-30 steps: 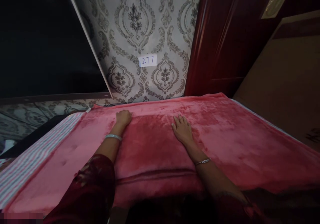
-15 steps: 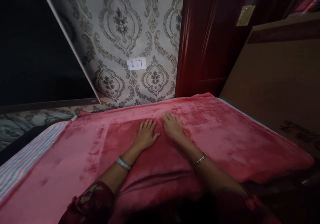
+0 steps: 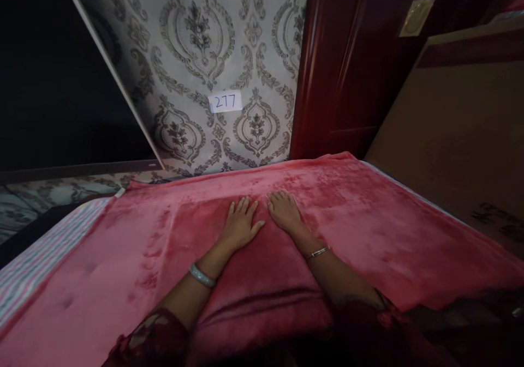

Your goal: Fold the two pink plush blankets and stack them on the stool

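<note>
A folded piece of dark pink plush cloth point(image 3: 270, 263), maybe a blanket, lies in the middle of a larger pink plush cover point(image 3: 360, 220). Both my hands rest on the folded cloth near its far edge. My left hand point(image 3: 241, 224) lies flat with its fingers spread and the thumb pointing right. A little to its right, my right hand point(image 3: 284, 211) also presses down flat, its fingers closer together. Neither hand grips anything. Dark creases cross the near part of the folded cloth.
Striped cloth point(image 3: 53, 247) shows under the cover at the left. A dark screen point(image 3: 73, 83) stands at the back left. Patterned wallpaper bears a paper label point(image 3: 225, 101) reading 277. A dark red door frame point(image 3: 327, 72) and a big cardboard box point(image 3: 458, 132) are on the right.
My right hand has come down and back slightly onto the cloth. My left hand stays nearly where it was. The view has shifted a little.
</note>
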Action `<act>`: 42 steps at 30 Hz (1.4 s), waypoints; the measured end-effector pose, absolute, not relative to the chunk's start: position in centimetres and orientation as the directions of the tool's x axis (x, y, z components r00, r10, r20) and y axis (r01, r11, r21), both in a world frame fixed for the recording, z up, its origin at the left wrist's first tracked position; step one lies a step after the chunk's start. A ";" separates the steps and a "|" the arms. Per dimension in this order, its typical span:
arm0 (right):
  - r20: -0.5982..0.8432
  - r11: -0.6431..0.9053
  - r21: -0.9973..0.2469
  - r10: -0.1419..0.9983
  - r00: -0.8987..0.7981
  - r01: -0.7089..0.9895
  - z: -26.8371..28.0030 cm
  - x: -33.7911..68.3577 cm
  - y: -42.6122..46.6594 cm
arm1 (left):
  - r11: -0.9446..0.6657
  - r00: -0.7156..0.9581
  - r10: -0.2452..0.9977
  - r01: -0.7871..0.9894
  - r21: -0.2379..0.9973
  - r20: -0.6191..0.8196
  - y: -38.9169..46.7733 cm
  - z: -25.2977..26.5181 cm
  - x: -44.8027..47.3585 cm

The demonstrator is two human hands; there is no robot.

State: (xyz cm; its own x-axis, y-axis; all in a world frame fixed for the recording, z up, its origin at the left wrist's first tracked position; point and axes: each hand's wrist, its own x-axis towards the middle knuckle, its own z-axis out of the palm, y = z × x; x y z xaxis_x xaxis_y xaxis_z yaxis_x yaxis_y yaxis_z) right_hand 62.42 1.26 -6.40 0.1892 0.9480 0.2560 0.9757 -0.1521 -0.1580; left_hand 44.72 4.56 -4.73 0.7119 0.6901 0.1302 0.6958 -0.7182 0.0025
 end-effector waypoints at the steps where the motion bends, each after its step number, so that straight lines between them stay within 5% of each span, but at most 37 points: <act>1: 0.259 -0.148 -0.156 0.948 0.185 0.977 -6.4 62.4 1.2 | -0.707 0.701 0.702 0.707 0.007 0.126 4.7 -4.4 44.5; 7: 0.279 -0.131 -0.134 0.946 0.165 0.982 -6.6 62.7 1.1 | -0.435 0.435 0.900 0.900 0.012 0.030 8.9 -2.1 39.5; 12: 0.286 -0.137 -0.141 0.942 0.173 0.980 -7.1 62.9 1.2 | -0.231 0.239 0.970 0.963 0.139 -0.047 11.7 -2.5 34.5; 20: 0.243 -0.137 -0.147 0.955 0.170 0.980 -6.6 62.9 0.8 | -0.206 0.217 0.975 0.964 0.165 -0.052 11.7 -2.8 34.3; 26: 0.175 -0.145 -0.166 0.969 0.174 0.975 -4.2 61.9 0.6 | -0.316 0.307 0.947 0.942 0.109 0.092 6.3 -0.8 34.5; 30: 0.187 0.047 -0.172 0.982 -0.014 0.984 -3.2 57.2 -0.1 | -0.453 0.446 0.890 0.887 0.087 0.090 0.9 -2.0 34.0; 34: 0.138 0.163 -0.169 0.980 -0.141 0.972 -4.4 52.9 -1.1 | -0.429 0.424 0.902 0.902 0.057 0.075 -1.7 -4.5 33.2; 42: 0.138 0.040 -0.102 0.990 -0.026 0.994 -5.8 57.7 -2.2 | -0.440 0.434 0.896 0.897 0.047 0.099 -1.6 -5.7 32.7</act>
